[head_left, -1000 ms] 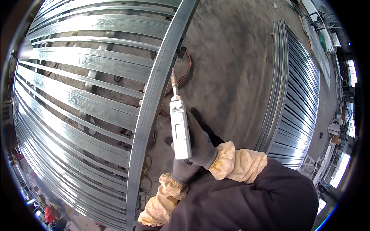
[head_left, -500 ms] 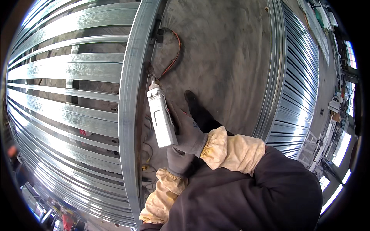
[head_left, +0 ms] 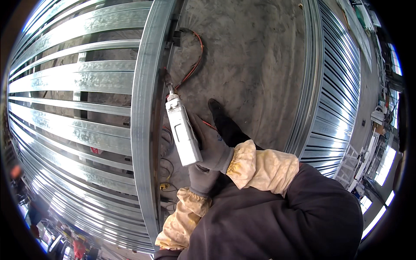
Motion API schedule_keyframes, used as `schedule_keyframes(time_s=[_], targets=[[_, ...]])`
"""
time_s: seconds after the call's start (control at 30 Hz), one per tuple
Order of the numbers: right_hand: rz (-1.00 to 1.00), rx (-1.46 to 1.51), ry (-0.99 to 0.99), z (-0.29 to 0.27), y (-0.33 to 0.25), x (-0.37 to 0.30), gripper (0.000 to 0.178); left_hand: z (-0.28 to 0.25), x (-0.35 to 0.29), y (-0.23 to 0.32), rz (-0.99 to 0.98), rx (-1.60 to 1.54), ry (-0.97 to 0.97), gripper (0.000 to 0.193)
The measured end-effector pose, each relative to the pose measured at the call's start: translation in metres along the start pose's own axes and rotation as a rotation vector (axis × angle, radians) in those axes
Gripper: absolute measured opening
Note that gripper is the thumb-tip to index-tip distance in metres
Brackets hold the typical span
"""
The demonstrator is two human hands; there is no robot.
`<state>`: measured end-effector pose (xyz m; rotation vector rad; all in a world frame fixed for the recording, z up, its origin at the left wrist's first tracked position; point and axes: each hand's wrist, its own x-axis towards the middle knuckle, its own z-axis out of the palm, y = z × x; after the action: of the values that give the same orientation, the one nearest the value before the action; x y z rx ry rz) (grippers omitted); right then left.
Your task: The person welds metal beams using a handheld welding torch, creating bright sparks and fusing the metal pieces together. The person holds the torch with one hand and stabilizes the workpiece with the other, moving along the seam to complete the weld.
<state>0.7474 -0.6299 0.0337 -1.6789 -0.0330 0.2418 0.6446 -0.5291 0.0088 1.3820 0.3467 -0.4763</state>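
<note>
Beneath the head camera, just to the right of a long metal beam [head_left: 144, 108], a white handheld tool [head_left: 184, 132] slanted up and leftward in the person's right hand [head_left: 214, 149]; its narrow nozzle [head_left: 170, 82] faced the beam's right side, though whether the tip touched the metal could not be told. The right hand, in a grey glove, lay along the tool's right side; its fingers were closed about the tool's body, most of them hidden behind it. Just below the tool's rear end sat the left hand [head_left: 203, 180], gloved in grey too and close to the right; its fingers were largely out of sight, so I could not tell whether they were spread, pressed together or pinching anything. Tan cuffs [head_left: 266, 169] covered both forearms; metal slats [head_left: 104, 80] ran leftward from the beam; an orange cable [head_left: 200, 52] curved over the grey floor [head_left: 255, 73] near the nozzle; a dark shoe [head_left: 214, 105] stood ahead of the right hand, and a second set of slats [head_left: 331, 104] lay well apart, toward the right.
</note>
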Motion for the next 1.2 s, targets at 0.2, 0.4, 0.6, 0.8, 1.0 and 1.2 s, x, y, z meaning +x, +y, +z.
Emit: schedule_keyframes(time_s=[0.2,0.4,0.6,0.8,1.0,1.2], targets=[[-0.003,0.041,0.004,0.001,-0.002,0.001,0.077,0.004,0.0,0.005,-0.028,-0.058,0.027,0.038],[-0.08,-0.013,0.036,0.003,0.007,-0.001,0.08,0.001,0.004,-0.002,-0.021,-0.008,0.022,0.036],[-0.114,-0.07,0.058,0.0,0.007,-0.003,0.08,0.002,0.003,-0.009,-0.04,-0.02,0.004,0.035],[-0.026,-0.058,0.031,-0.011,-0.017,-0.01,0.061,0.02,0.002,0.023,-0.01,-0.203,0.003,0.041],[0.101,0.195,0.024,-0.055,-0.117,-0.008,0.041,0.042,0.008,0.107,0.32,0.114,-0.151,0.07],[-0.178,0.377,-0.335,-0.077,-0.251,0.047,0.052,0.054,-0.001,0.23,0.64,-0.137,-0.122,0.085]])
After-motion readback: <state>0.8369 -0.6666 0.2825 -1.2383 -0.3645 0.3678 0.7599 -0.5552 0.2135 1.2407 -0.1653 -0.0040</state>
